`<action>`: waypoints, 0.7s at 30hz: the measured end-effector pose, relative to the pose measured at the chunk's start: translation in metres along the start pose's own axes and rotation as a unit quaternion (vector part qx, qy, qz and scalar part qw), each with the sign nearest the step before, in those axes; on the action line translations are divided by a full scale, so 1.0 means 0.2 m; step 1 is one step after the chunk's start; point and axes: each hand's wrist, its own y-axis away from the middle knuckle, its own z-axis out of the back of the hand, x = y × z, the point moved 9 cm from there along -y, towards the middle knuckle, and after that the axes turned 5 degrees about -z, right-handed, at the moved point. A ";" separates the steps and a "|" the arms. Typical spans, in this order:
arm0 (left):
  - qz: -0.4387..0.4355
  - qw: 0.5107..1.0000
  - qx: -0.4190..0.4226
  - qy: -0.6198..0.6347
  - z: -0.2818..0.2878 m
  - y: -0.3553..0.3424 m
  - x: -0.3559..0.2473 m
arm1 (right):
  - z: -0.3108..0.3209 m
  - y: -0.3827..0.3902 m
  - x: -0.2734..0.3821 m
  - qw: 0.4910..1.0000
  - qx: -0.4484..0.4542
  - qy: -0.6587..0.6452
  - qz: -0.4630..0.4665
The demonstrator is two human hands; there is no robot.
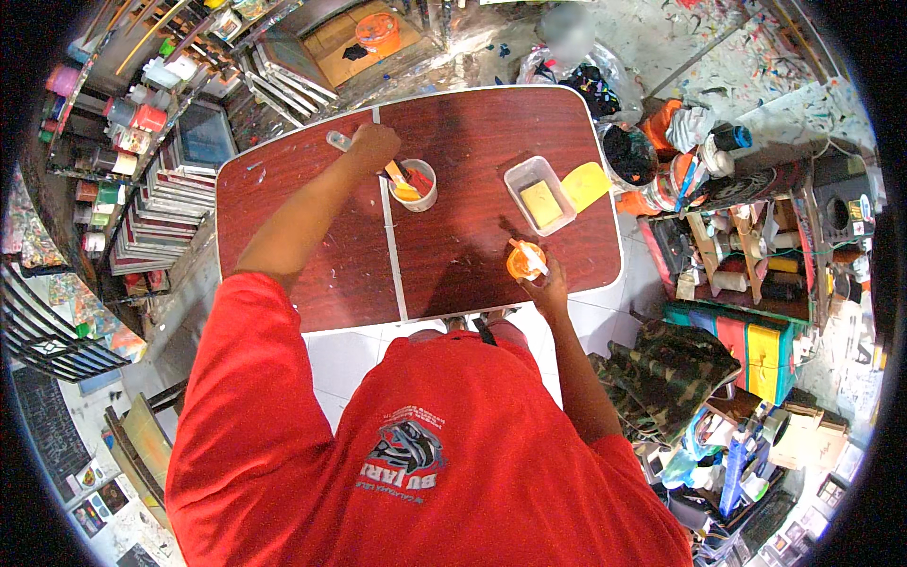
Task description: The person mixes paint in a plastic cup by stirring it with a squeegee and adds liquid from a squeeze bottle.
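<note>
My left hand (376, 144) is closed around the handle of a spatula (394, 174) at the table's far left-centre. Its blade carries yellow-orange paint and reaches into a round white tub (432, 198) with red paint (419, 180) inside. At the table's near right, my right hand (548, 291) grips the side of a small cup of orange paint (516, 266). A whitish stick (532, 256) lies across that cup's mouth. Beyond it, a clear rectangular container (529, 179) holds a yellow block (541, 203), and a yellow lid (587, 186) leans at its right side.
The red-brown table (302, 227) has a pale strip (390, 241) running across it. Stacked frames (161, 217) and paint shelves stand to the left. Tubs and bags (631, 156) crowd the right edge, with a camouflage cloth (671, 373) nearer me.
</note>
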 end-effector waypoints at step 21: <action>-0.041 0.997 0.052 0.027 0.08 0.04 -0.01 | 0.02 -0.06 0.13 0.998 0.046 -0.039 0.009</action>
